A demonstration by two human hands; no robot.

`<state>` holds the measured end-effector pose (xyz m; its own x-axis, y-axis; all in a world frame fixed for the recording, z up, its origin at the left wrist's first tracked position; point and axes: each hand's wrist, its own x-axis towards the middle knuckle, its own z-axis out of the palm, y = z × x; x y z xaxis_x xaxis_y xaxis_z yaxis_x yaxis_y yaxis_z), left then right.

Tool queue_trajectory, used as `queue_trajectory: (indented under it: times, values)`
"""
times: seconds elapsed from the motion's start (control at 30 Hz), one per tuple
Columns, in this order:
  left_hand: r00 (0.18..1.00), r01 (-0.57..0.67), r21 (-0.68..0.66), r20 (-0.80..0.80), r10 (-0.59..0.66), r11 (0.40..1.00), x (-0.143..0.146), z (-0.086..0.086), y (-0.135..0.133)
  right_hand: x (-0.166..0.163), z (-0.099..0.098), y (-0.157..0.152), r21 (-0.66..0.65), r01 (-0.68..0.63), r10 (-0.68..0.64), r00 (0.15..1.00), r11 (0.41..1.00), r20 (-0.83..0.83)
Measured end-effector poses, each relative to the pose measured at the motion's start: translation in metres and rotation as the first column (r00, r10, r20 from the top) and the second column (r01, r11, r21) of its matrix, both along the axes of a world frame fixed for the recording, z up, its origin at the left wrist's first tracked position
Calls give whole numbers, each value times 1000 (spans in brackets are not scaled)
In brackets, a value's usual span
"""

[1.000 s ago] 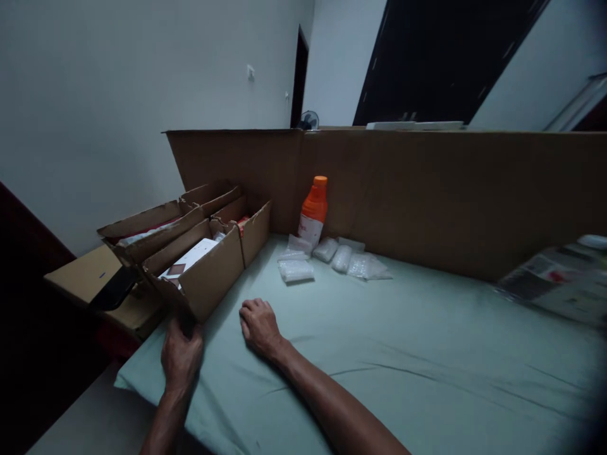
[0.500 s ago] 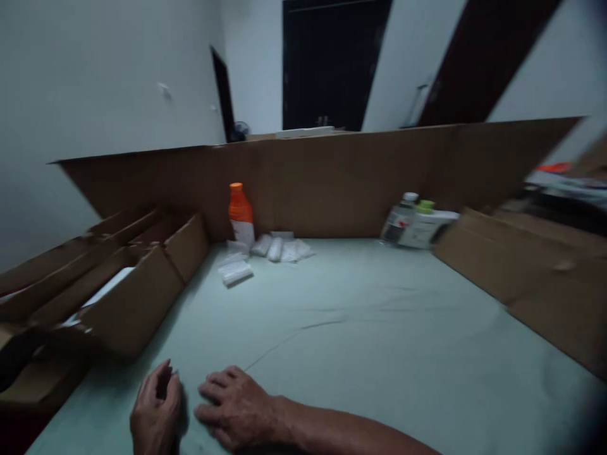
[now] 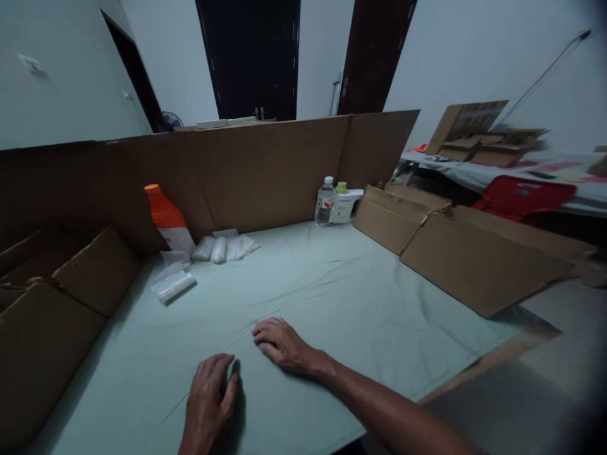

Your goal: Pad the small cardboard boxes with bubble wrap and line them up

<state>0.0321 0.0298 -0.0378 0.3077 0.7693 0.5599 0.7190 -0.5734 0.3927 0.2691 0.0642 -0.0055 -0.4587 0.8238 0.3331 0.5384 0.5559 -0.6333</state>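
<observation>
My left hand (image 3: 209,397) is low on the pale green cloth (image 3: 294,284), thumb and fingers apart, with nothing in it. To the right and a little farther off, my right hand (image 3: 282,344) lies palm down on the cloth, fingers loosely stretched and empty. Beyond both hands, several small bubble-wrapped packets (image 3: 219,249) lie at the foot of an orange-and-white bottle (image 3: 167,216). One wrapped packet (image 3: 175,287) lies nearer to me. What the wrap contains is hard to make out.
A clear water bottle (image 3: 325,202) stands by a white jug with a green cap (image 3: 343,207) at the back. Cardboard boxes line the left (image 3: 45,354) and right (image 3: 465,259) sides; a cardboard wall (image 3: 275,167) closes the back. A red chair (image 3: 526,197) stands beyond.
The view has turned to the right. Both hands have moved rightward across the cloth, the right one also farther forward. They remain empty; the bottles and packets appear to stay in place.
</observation>
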Motion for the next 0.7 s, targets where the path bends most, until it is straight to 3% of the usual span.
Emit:
queue_trajectory:
  times: [0.17, 0.27, 0.4, 0.53, 0.7]
  values:
    - [999, -1, -10, -35, 1, 1000, 27, -2, 4, 2, 7, -2, -51, 41, -44, 998, 998, -44]
    - [999, 13, -22, -33, -13, 1000, 31, 1, 6, 2, 15, -3, -177, 21, -53, 983, 984, -178]
    - [999, 34, -30, -9, -35, 999, 30, 7, 7, 4, 33, -7, -391, 1, -161, 912, 920, -377]
    - [1000, 9, -65, 5, -9, 998, 29, 7, 6, -3, 75, -22, -331, -178, -38, 831, 927, -555]
    - [994, -39, -234, 87, 61, 971, 28, 5, 4, -11, 147, -43, -152, -473, 201, 614, 868, -764]
